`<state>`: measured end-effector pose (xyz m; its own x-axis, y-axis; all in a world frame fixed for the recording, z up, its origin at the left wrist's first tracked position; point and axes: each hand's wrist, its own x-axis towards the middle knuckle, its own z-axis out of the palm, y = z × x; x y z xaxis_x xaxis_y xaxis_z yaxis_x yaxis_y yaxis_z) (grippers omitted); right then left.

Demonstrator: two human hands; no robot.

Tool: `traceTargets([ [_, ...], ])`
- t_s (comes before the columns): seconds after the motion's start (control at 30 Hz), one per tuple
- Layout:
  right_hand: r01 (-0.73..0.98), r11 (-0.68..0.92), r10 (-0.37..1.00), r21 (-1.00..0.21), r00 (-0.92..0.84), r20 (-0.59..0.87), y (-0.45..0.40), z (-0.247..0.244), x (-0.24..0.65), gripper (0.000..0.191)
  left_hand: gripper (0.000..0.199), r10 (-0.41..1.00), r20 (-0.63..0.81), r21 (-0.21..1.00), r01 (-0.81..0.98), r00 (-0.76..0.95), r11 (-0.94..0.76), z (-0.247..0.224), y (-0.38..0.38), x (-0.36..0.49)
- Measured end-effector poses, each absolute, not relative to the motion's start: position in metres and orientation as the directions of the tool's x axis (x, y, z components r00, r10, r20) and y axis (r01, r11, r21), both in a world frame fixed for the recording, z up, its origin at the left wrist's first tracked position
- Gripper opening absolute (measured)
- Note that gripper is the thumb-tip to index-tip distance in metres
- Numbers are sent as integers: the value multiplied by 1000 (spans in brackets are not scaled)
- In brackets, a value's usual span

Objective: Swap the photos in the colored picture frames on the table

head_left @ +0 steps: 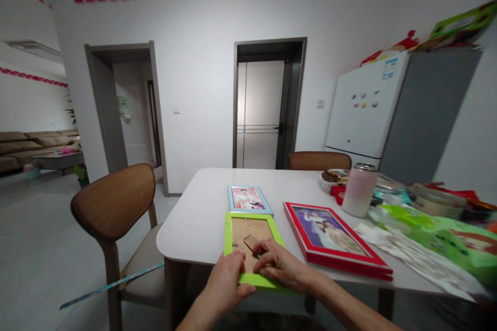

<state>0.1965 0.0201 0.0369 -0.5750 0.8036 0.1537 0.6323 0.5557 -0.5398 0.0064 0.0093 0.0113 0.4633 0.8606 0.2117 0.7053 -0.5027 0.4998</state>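
Forearms (345, 302) cropped, right hand (277, 265), grip unclear, green frame (248, 231)

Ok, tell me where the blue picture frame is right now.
In the head view, the blue picture frame lies near the middle, on the white table, just beyond the green frame and left of the red frame.

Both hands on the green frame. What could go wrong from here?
The green frame's near end looks at or past the table's edge; it might tip if the left hand and right hand let go.

The blue frame lies right behind it, so a forward push could nudge it.

The red frames sit near the edge, beside the right forearm, which might knock them.
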Motion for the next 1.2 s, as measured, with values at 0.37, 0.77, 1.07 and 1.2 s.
traceTargets([
  [0.37, 611, 543, 812, -576, -555, 178, 32, 30, 198, 19, 45, 860, 246, 530, 680, 447, -506, 5, 12, 6],
  [0.77, 683, 497, 861, -535, -463, 209, 24, 27, 189, 19, 39, 861, 229, 528, 685, 454, -502, 8, 9, 7],
  [1.07, 608, 599, 792, -521, -544, 277, 14, 23, 196, 34, 32, 871, 165, 459, 745, 464, -484, 25, 5, 9],
  [1.2, 491, 436, 897, -754, -171, 407, 12, 21, 211, 31, 52, 844, 190, 339, 774, 501, -535, 14, 6, 36],
])
